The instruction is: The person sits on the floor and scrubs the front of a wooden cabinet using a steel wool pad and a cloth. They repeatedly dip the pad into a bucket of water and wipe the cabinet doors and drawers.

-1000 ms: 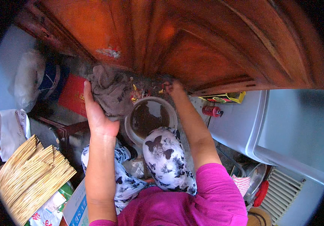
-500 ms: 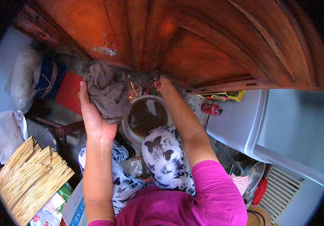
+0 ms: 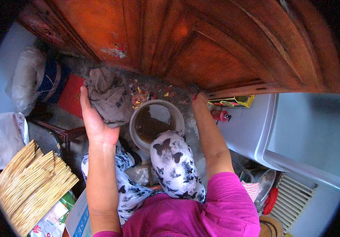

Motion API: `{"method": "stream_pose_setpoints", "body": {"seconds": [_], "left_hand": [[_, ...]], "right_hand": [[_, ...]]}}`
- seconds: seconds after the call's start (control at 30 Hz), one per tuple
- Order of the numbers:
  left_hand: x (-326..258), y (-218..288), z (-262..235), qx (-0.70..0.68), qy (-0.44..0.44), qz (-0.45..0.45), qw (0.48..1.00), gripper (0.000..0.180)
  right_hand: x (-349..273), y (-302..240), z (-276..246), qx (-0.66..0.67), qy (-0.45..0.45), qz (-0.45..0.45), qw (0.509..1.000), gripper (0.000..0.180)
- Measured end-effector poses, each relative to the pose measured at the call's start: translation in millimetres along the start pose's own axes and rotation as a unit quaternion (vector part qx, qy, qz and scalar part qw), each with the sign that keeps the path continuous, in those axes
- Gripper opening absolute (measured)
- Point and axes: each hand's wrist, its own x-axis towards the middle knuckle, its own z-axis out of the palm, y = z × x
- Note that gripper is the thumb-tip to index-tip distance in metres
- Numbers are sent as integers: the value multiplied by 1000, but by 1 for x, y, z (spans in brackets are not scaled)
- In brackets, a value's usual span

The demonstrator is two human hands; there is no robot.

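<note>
Free floor: narrow strip between my hands, littered with scraps (image 3: 146, 93). Blocked: door (image 3: 201, 43) ahead, bucket (image 3: 156, 122) centre, box (image 3: 233, 101) right, sacks (image 3: 39, 81) left.

crumpled grey-brown rag (image 3: 108, 96), pressed against wooden door's base

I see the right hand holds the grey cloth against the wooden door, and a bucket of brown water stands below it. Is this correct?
Not quite: it is the left hand that holds the grey cloth against the wooden door, as the head view shows. The right hand holds no cloth and rests low on the door. The bucket of brown water does stand below.
</note>
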Motion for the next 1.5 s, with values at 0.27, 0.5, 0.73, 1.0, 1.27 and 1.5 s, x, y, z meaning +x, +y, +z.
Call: {"method": "stream_pose_setpoints", "body": {"seconds": [0.27, 0.5, 0.73, 1.0, 1.27, 1.5], "left_hand": [[-11, -1, 10, 10, 52, 1, 999, 54], [-3, -5, 16, -2, 9, -7, 1000, 56], [2, -8, 1, 10, 12, -2, 1000, 56], [4, -5, -2, 20, -3, 12, 1000, 52], [20, -29, -21, 137, -20, 2, 990, 42], [9, -114, 64, 528, -95, 566, 626, 50]], "right_hand": [[-89, -47, -12, -13, -9, -117, 993, 17], [60, 10, -19, 80, -77, 8, 994, 23], [5, 0, 0, 1, -28, -5, 1000, 20], [-158, -69, -7, -92, -80, -210, 970, 46], [-251, -116, -6, -132, -220, -293, 921, 58], [-388, -200, -17, 12, -318, -375, 871, 36]]}}
